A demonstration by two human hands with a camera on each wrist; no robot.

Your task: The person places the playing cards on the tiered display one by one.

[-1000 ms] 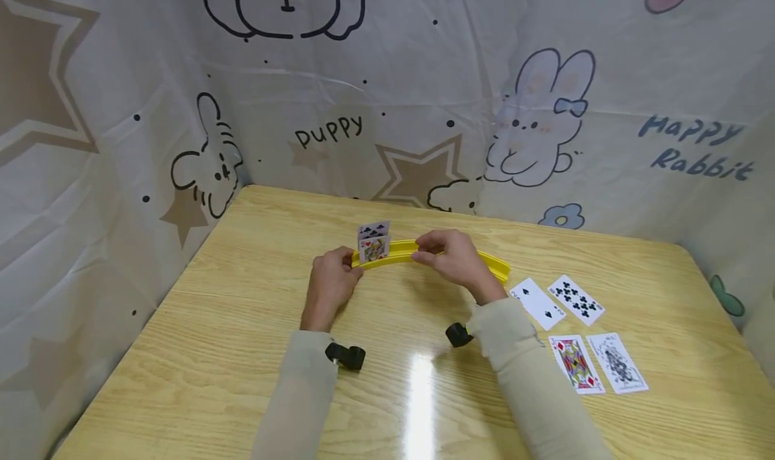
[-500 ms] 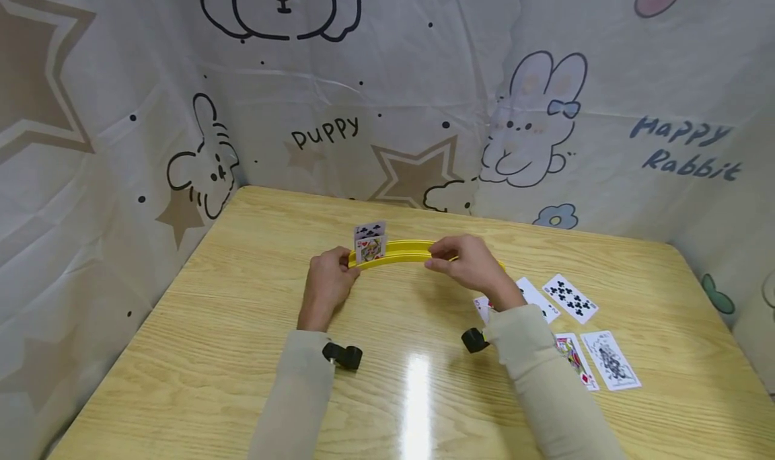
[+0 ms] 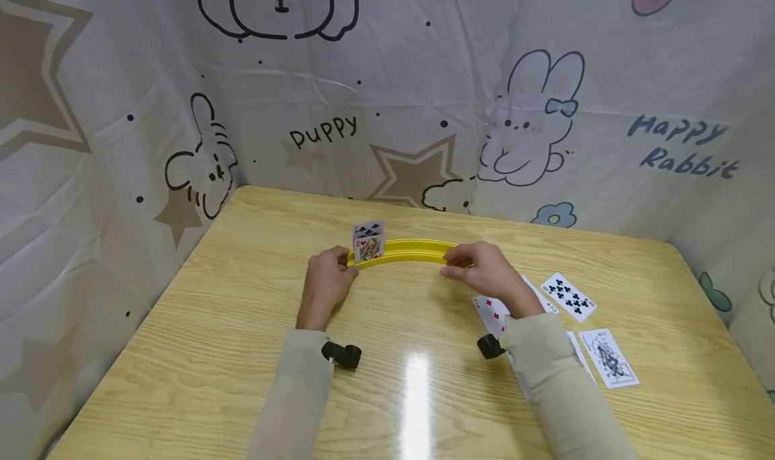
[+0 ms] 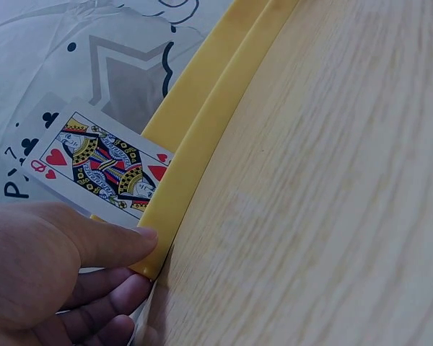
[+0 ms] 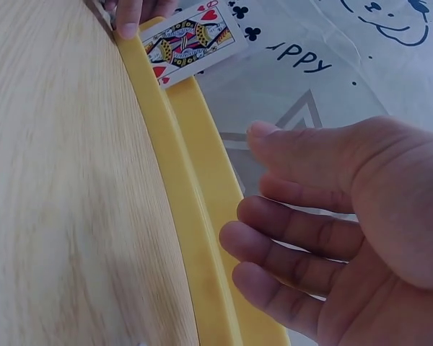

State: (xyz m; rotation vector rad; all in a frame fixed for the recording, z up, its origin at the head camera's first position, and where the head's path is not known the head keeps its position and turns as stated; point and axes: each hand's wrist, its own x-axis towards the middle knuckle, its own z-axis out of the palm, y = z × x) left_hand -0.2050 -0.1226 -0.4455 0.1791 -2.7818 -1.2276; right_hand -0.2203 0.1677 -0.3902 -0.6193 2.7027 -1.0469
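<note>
A curved yellow card holder stands on the table, with two grooves along it. My left hand pinches its left end, thumb on the front face in the left wrist view. Upright in the holder beside that hand is the queen of hearts. Behind it rises a seven of clubs, partly covered. My right hand is at the right part of the holder, covering that end in the head view. Its fingers are loosely bent with nothing between them, and the holder runs past the fingertips.
Several cards lie face up at the right: a clubs card, a joker and a diamonds card beside the right wrist. Others are partly hidden under the right sleeve. A printed cloth hangs behind the wooden table.
My right hand has moved right along the holder, uncovering more of its middle and a diamonds card near the wrist. My left hand still grips the left end.
</note>
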